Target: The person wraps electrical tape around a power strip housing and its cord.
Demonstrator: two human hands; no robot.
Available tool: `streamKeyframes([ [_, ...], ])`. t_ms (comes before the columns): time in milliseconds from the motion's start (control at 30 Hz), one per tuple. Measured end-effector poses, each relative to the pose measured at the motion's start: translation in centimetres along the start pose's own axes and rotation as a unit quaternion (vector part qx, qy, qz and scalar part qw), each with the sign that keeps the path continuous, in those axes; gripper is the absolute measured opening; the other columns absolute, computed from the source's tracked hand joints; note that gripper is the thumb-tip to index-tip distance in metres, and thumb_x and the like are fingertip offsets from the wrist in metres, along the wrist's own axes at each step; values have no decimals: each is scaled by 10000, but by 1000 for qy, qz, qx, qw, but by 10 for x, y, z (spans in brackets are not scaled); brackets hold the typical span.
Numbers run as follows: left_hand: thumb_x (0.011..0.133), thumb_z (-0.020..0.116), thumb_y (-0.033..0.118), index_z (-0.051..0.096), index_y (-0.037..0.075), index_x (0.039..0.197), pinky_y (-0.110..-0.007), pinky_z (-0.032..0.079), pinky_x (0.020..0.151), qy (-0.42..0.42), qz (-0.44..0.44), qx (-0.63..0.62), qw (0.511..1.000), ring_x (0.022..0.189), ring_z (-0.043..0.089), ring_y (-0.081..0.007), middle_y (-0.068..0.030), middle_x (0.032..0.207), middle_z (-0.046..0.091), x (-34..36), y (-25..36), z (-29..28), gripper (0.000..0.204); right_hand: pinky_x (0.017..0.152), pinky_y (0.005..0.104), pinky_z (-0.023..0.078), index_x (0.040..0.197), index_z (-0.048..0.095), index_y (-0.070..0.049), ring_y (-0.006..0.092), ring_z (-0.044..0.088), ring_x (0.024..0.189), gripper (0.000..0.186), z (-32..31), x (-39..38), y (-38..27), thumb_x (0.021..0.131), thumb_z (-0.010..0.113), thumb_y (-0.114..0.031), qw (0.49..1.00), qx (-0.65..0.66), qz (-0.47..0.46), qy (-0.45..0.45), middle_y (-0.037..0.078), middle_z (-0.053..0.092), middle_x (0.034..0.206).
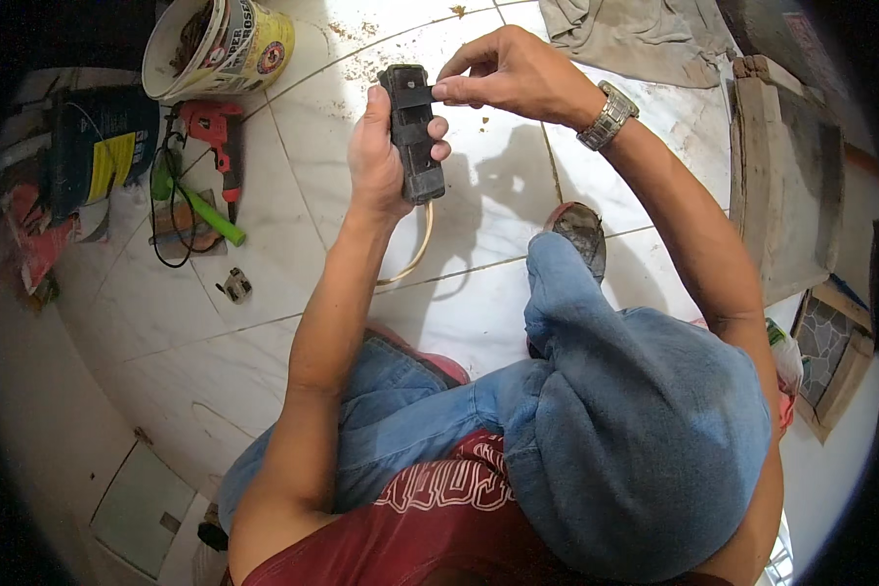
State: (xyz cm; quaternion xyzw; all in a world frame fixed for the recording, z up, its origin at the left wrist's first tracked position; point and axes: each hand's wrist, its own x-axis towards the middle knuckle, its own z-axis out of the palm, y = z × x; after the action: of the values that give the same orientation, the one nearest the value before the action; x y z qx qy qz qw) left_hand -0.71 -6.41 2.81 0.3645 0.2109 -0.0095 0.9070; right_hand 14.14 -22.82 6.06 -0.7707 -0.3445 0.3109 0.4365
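A white tiled floor (156,303) spreads beneath a seated person in blue jeans (410,405) and a dark red shirt (430,518). At the right stands a wooden frame (755,176); a crumpled grey cloth (625,39) lies at the top, just left of it. At the upper left, a white and yellow bucket (254,49) stands near a red and black drill (215,137), with a green handle (215,217) just beside the drill. The right hand (527,78) is bent inward, its thumb tip at the upper right edge of a long black box (415,132); whether that grip pinches anything, one cannot tell. The left hand (373,161) has its grip closed around the box, holding it above the floor. A pale cord (422,244) hangs from the box's lower end. A metal watch (608,115) circles the right wrist. A small metal piece (235,285) lies below the green handle.
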Motion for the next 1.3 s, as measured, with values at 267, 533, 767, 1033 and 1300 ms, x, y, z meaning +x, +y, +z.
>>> streamKeyframes([
  [267, 1113, 384, 495, 523, 6, 1317, -304, 554, 590, -23, 23, -30, 999, 831, 655, -164, -105, 1094, 632, 1, 0, 2, 548, 612, 282, 524, 996, 810, -34, 125, 677, 650, 429, 12, 7, 24, 897, 754, -447, 996, 87, -23, -7, 78, 767, 779],
  [533, 1117, 365, 493, 516, -9, 1355, -296, 561, 589, -29, 17, -45, 998, 846, 657, -165, -106, 1130, 632, 2, 1, 5, 576, 617, 271, 526, 1064, 802, -25, 109, 691, 679, 436, 13, 9, 25, 902, 754, -427, 994, 107, -19, -18, 81, 780, 806],
  [767, 1120, 355, 492, 513, -7, 1357, -299, 564, 593, -43, 13, -56, 997, 852, 660, -169, -103, 1137, 629, 1, 0, 5, 575, 655, 263, 545, 1095, 793, -14, 118, 704, 694, 441, 15, 9, 26, 905, 764, -411, 993, 112, -24, -10, 112, 792, 854],
  [1033, 1127, 319, 485, 487, -3, 1402, -288, 581, 638, -26, 17, -33, 999, 858, 646, -163, -85, 1117, 628, 0, 0, 4, 585, 753, 288, 545, 1126, 766, 30, 123, 672, 797, 433, 16, 9, 19, 936, 773, -359, 997, 72, -13, -23, 115, 773, 919],
  [1300, 1118, 322, 507, 508, -4, 1384, -283, 609, 607, 39, 31, 124, 991, 846, 699, -196, -136, 1083, 665, -1, -1, 21, 606, 678, 273, 436, 952, 773, 8, 88, 535, 732, 495, 31, 5, 20, 910, 787, -485, 985, 161, 45, -44, 15, 650, 754],
])
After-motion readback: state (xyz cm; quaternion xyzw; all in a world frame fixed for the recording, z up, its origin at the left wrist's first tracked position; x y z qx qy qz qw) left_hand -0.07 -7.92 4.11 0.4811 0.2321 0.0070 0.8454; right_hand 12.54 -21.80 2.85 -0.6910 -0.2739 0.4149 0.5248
